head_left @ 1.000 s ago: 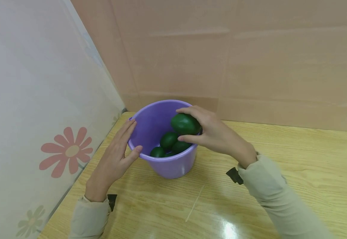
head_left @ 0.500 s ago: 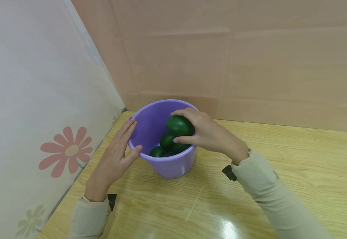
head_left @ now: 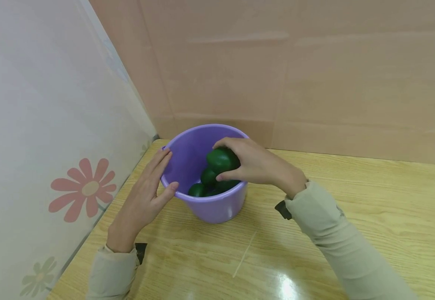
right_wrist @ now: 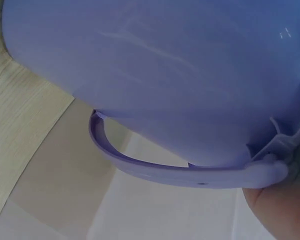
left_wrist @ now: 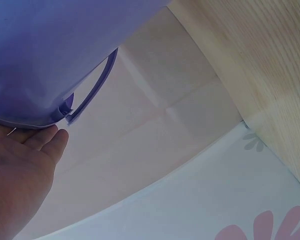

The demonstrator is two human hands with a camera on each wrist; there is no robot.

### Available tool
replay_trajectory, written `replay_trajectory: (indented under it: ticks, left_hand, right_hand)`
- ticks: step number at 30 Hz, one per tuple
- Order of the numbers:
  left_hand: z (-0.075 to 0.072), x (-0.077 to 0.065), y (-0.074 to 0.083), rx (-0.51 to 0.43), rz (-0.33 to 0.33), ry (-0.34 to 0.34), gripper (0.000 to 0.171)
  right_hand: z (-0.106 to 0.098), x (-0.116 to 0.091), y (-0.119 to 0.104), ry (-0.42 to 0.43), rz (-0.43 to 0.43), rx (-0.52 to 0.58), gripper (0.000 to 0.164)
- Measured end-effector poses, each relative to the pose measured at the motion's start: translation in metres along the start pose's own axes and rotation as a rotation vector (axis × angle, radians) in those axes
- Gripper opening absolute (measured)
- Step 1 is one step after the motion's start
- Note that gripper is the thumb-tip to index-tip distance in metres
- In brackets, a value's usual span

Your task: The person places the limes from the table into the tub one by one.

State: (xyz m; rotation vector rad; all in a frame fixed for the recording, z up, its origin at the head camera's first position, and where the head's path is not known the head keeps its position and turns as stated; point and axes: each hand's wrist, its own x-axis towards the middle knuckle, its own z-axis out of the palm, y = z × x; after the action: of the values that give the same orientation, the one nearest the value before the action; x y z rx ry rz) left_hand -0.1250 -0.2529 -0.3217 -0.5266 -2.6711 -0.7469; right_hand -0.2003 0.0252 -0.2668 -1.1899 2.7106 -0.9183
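Observation:
A purple plastic bucket [head_left: 217, 210] stands on the table with several dark green, smooth, avocado-like fruits [head_left: 196, 190] inside. My right hand [head_left: 256, 162] reaches over its right rim and grips a dark green avocado [head_left: 220, 160] between thumb and fingers, just above the others. On the left rim rests my left hand [head_left: 140, 204], its fingers fairly straight and thumb apart. The left wrist view has the fingertips of the left hand [left_wrist: 35, 150] touching the rim. In the right wrist view the bucket's wall hides the avocado, and only part of the right hand [right_wrist: 280, 210] shows.
The bucket's purple handle [right_wrist: 180, 176] hangs down behind its far side. A pale wall with flower prints [head_left: 90, 189] closes off the left, and a brownish covering [head_left: 277, 83] rises at the back. The wood-grain table [head_left: 371, 200] extends right.
My right hand has moved left and slightly down, carrying the avocado from near the right rim further into the bucket. The left hand has stayed on the rim.

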Motion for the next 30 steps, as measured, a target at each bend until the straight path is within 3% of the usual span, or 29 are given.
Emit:
replay_trajectory:
  ticks: [12, 30]
  left_hand:
    - [0.0009, 0.0020, 0.0010, -0.004, 0.012, -0.001, 0.067]
    - [0.0029, 0.0023, 0.0012, 0.000, 0.026, 0.002, 0.067]
  right_hand:
    - [-0.0011, 0.0023, -0.0016, -0.068, 0.089, -0.034, 0.059]
    - [-0.0024, 0.0011, -0.0046, -0.104, 0.121, -0.075, 0.054]
